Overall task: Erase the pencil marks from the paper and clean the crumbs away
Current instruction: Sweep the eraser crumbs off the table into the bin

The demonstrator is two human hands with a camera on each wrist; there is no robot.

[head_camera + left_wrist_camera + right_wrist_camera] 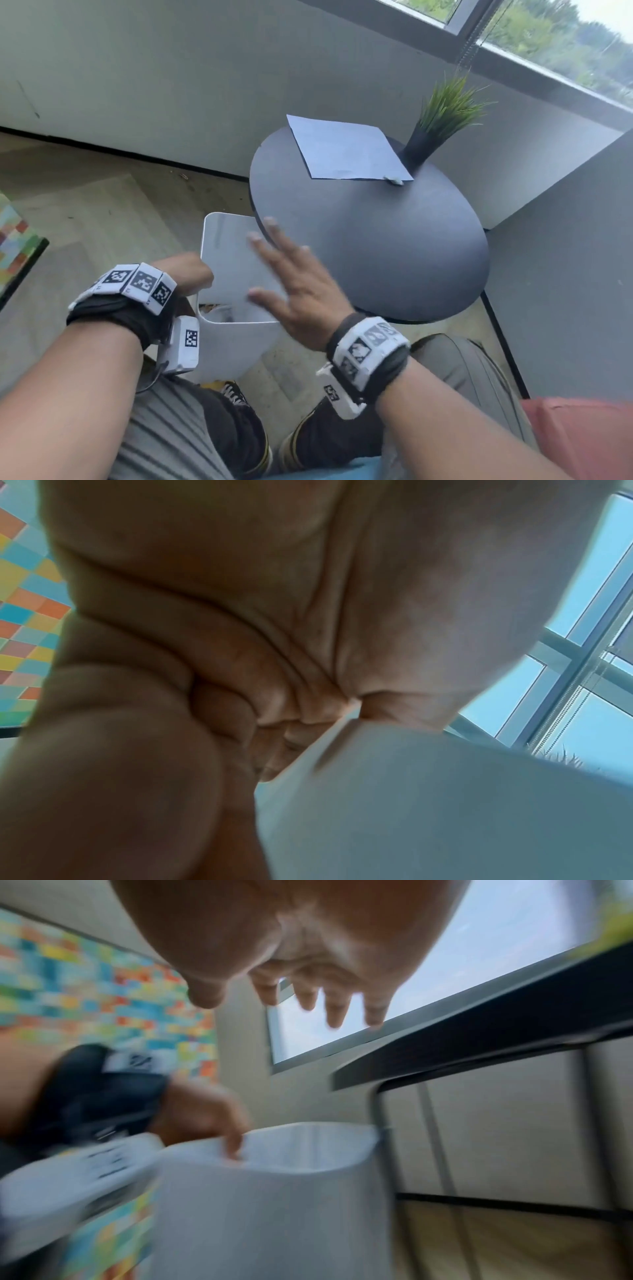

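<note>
Crumb-cleaning step, it seems. Left hand (191, 274) curled over the rim of the white bin (236, 260), thumb inside, holding it up beside the near edge of the round black worktop (394, 246). Right hand (294, 284) flat and spread wide above the bin mouth, holding nothing, fingers (335, 1010) straight and apart, just by the worktop edge. Looks like a hand brushing crumbs down into the bin, or getting ready to.

Paper (346, 150) far back on the worktop, one corner poking past the far edge. Small grey eraser (394, 180) on the paper's near right corner. No pencil marks to be seen on the paper from here; too far to be sure. No crumbs to be seen on the dark top either, too small to tell. Potted grass plant (442, 116) just beside the paper.

Next move, most likely: keep the bin tight under the edge, sweep with a flat palm toward it, slow enough not to scatter bits on the floor.
</note>
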